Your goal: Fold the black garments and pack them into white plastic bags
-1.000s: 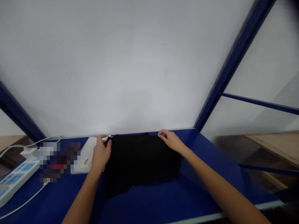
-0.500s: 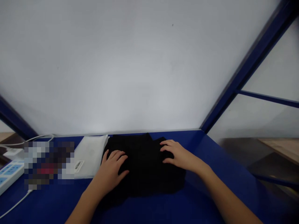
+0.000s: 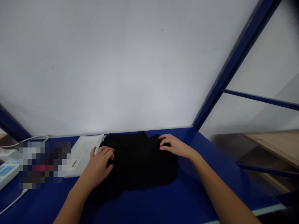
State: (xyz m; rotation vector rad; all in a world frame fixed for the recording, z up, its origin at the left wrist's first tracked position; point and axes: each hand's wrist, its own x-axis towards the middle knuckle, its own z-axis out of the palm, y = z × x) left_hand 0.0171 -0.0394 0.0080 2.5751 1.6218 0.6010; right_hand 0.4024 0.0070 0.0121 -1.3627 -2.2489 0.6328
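Note:
A black cloth garment point(image 3: 140, 161), loosely folded with an uneven outline, lies on the blue table point(image 3: 158, 205). My left hand point(image 3: 100, 163) rests on its left side, fingers gently bent and the thumb apart from them. On the upper right part of the garment is my right hand point(image 3: 171, 145), its fingertips touching the fabric and its fingers slightly bent. Neither hand shows a clear grip on the cloth. Just left of the garment lies a flat white plastic packet point(image 3: 86, 151) with a barcode label point(image 3: 75, 164), partly covered by my left hand.
A white power strip point(image 3: 8, 171) with white cables sits at the far left, beside a pixelated patch. Behind the table rises a pale wall point(image 3: 130, 68). Blue frame posts point(image 3: 210, 99) slope up at the right, with a wooden board point(image 3: 275, 146) beyond them.
My left hand has slid left across the garment and its fingers have drawn closer together. My right hand has shifted slightly outward and up on the cloth. The view has turned a little right.

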